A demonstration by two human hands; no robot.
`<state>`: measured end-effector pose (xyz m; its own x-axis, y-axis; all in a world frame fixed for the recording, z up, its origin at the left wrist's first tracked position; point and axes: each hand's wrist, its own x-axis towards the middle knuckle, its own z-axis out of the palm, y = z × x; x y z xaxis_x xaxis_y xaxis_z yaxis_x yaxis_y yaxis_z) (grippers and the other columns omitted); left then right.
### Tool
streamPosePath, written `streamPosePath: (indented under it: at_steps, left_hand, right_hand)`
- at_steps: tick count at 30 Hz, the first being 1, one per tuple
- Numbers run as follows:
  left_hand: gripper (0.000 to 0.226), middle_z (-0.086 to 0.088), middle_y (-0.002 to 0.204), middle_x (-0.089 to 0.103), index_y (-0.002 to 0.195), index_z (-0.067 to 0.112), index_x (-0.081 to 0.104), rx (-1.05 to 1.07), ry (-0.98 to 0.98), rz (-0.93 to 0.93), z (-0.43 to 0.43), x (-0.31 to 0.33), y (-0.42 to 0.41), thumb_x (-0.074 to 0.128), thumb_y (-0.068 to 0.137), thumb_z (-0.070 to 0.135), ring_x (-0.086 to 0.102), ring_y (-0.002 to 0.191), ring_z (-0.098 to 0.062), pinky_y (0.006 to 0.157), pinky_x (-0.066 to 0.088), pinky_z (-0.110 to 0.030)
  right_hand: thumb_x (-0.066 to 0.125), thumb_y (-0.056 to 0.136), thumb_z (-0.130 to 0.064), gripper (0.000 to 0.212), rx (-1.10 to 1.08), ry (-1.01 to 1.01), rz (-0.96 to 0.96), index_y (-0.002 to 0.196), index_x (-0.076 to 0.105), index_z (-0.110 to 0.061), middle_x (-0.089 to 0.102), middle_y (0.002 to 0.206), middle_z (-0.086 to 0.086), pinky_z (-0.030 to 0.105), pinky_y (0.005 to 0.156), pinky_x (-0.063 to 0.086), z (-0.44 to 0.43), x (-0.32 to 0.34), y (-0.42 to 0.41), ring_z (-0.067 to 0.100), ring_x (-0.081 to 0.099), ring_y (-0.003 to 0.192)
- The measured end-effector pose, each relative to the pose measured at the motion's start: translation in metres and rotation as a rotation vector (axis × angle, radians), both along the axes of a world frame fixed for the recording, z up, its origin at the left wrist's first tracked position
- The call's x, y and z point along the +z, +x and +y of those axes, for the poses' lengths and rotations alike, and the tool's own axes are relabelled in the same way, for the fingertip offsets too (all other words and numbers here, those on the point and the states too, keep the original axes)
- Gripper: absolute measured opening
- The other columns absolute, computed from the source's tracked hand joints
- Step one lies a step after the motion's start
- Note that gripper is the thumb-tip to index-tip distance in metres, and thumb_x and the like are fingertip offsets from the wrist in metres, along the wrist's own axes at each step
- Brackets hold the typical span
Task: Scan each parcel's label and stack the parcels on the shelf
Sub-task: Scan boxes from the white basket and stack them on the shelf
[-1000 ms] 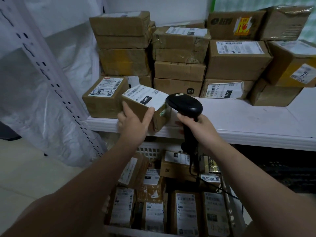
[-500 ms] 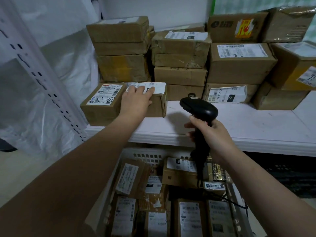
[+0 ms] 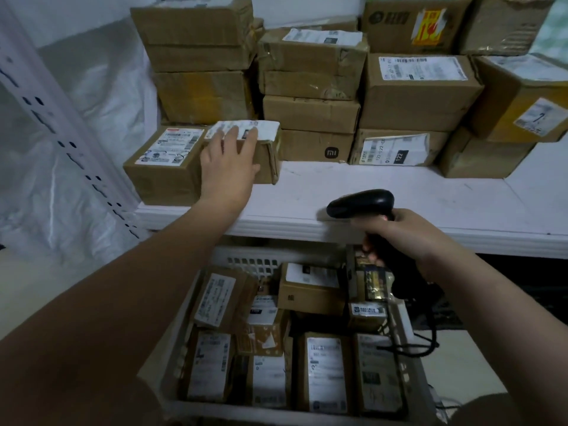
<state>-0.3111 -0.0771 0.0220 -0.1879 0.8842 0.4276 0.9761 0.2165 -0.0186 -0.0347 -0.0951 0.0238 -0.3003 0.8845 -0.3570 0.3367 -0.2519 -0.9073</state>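
Frame centre-left: left hand rests open-fingered against a small brown cardboard parcel on the white shelf; right hand grips a black scanner. Placing step; next, likely another parcel from the white basket below.

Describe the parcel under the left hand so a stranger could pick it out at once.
Start at the white shelf and go to its front left corner, where a labelled box sits. The parcel stands right beside it, on its right, under the left hand. Unlike its neighbours, its white label folds over the top edge.
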Motion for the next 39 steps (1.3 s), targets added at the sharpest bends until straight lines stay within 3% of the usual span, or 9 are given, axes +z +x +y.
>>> streamPosePath:
  at_steps: [8, 13, 19, 22, 25, 30, 32, 35, 39]
  left_hand:
    - [0.040, -0.012, 0.125, 0.056, 0.123, 0.013, 0.060, -0.311, -0.034, -0.265, -0.087, -0.081, 0.078, 0.058, 0.090, 0.035, 0.049, 0.116, -0.036, 0.094, 0.038, -0.046]
    - [0.046, -0.005, 0.139, 0.044, 0.137, 0.017, 0.047, -0.280, -0.346, -0.354, -0.108, -0.130, 0.099, 0.050, 0.096, 0.039, 0.038, 0.128, -0.023, 0.104, 0.030, -0.035]
    - [0.067, -0.010, 0.154, 0.024, 0.149, 0.017, 0.026, -0.156, -0.563, -1.062, -0.087, -0.153, 0.159, 0.049, 0.095, 0.048, 0.032, 0.138, -0.026, 0.110, 0.029, -0.037]
    - [0.074, -0.007, 0.159, 0.014, 0.153, 0.020, 0.012, -0.109, -0.599, -1.246, -0.064, -0.160, 0.189, 0.051, 0.096, 0.045, 0.019, 0.145, -0.025, 0.114, 0.022, -0.039]
    - [0.062, -0.007, 0.154, 0.030, 0.153, 0.020, 0.018, -0.058, -0.528, -1.362, -0.049, -0.175, 0.202, 0.050, 0.099, 0.022, 0.032, 0.140, -0.025, 0.114, 0.030, -0.041]
    - [0.022, -0.007, 0.107, 0.067, 0.115, 0.017, 0.060, 0.101, -0.349, -1.521, -0.062, -0.190, 0.197, 0.056, 0.094, 0.021, 0.063, 0.095, -0.024, 0.082, 0.051, -0.035]
    - [0.031, -0.002, 0.101, 0.065, 0.111, 0.015, 0.055, 0.159, -0.324, -1.570, -0.077, -0.189, 0.193, 0.067, 0.087, 0.030, 0.061, 0.089, -0.016, 0.068, 0.044, -0.025]
    - [0.068, 0.001, 0.111, 0.059, 0.122, 0.014, 0.037, 0.171, -0.429, -1.573, -0.100, -0.188, 0.185, 0.078, 0.075, 0.040, 0.058, 0.096, -0.011, 0.070, 0.043, -0.022]
    - [0.046, -0.002, 0.099, 0.063, 0.114, 0.008, 0.051, 0.183, -0.542, -1.467, -0.126, -0.173, 0.162, 0.069, 0.082, 0.034, 0.060, 0.087, -0.010, 0.062, 0.042, -0.020]
  right_hand:
    - [0.068, 0.089, -0.022, 0.017, 0.030, 0.021, -0.158, 0.088, 0.062, -0.006, 0.059, 0.060, 0.010, 0.029, 0.052, 0.047, -0.033, -0.020, 0.055, 0.021, 0.056, 0.051]
    - [0.073, 0.085, -0.025, 0.018, 0.026, 0.005, -0.282, 0.084, 0.063, -0.010, 0.061, 0.064, 0.012, 0.040, 0.061, 0.052, -0.053, -0.061, 0.082, 0.026, 0.059, 0.057]
    - [0.070, 0.081, -0.008, 0.019, -0.124, -0.002, -0.286, 0.071, 0.056, -0.016, 0.058, 0.071, 0.005, 0.031, 0.063, 0.046, -0.053, -0.120, 0.103, 0.022, 0.056, 0.069]
    - [0.064, 0.082, 0.002, 0.028, -0.136, -0.041, -0.208, 0.068, 0.053, -0.019, 0.052, 0.058, -0.006, 0.022, 0.057, 0.039, -0.046, -0.137, 0.110, 0.011, 0.049, 0.059]
    - [0.059, 0.084, 0.007, 0.027, -0.156, -0.098, -0.114, 0.071, 0.054, -0.016, 0.052, 0.045, -0.012, 0.020, 0.050, 0.040, -0.035, -0.146, 0.103, 0.009, 0.051, 0.051]
    - [0.056, 0.082, 0.014, 0.027, -0.079, -0.095, -0.032, 0.074, 0.057, -0.012, 0.055, 0.048, -0.012, 0.013, 0.048, 0.042, -0.036, -0.153, 0.086, -0.001, 0.052, 0.047]
    - [0.056, 0.080, 0.017, 0.028, -0.013, -0.070, 0.001, 0.081, 0.062, -0.011, 0.060, 0.056, -0.011, 0.014, 0.054, 0.044, -0.044, -0.151, 0.083, -0.003, 0.057, 0.054]
    - [0.058, 0.077, 0.018, 0.031, 0.081, -0.058, -0.007, 0.081, 0.061, -0.013, 0.061, 0.057, -0.012, 0.015, 0.055, 0.045, -0.056, -0.144, 0.079, -0.001, 0.057, 0.055]
    - [0.059, 0.078, 0.016, 0.025, 0.249, -0.018, -0.060, 0.083, 0.063, -0.008, 0.059, 0.060, -0.004, 0.020, 0.058, 0.045, -0.070, -0.125, 0.066, 0.006, 0.055, 0.057]
